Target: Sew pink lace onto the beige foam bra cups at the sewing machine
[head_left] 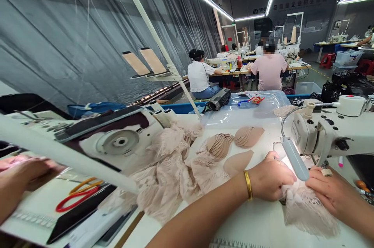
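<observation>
Under the needle end of a white sewing machine (330, 123), both my hands are on a piece of pale pink lace fabric (306, 211). My left hand (271, 178), with a gold bracelet at the wrist, is closed on the lace's left side. On its right side, my right hand (327, 189) grips the same lace with bent fingers. A grey lamp head (295, 160) hides the stitching spot. Left of my forearm lies a heap of lace fabric (175, 178). Beyond it are stacked beige bra cups (220, 146) and more fanned cups (248, 137).
A clear plastic lid (263, 105) lies behind the cups, bearing a black device (218, 100). At far left are another person's hands (29, 170), near red-handled scissors (77, 199). A white thread-stand pole (146, 22) crosses the left side. Other people sit at machines farther back.
</observation>
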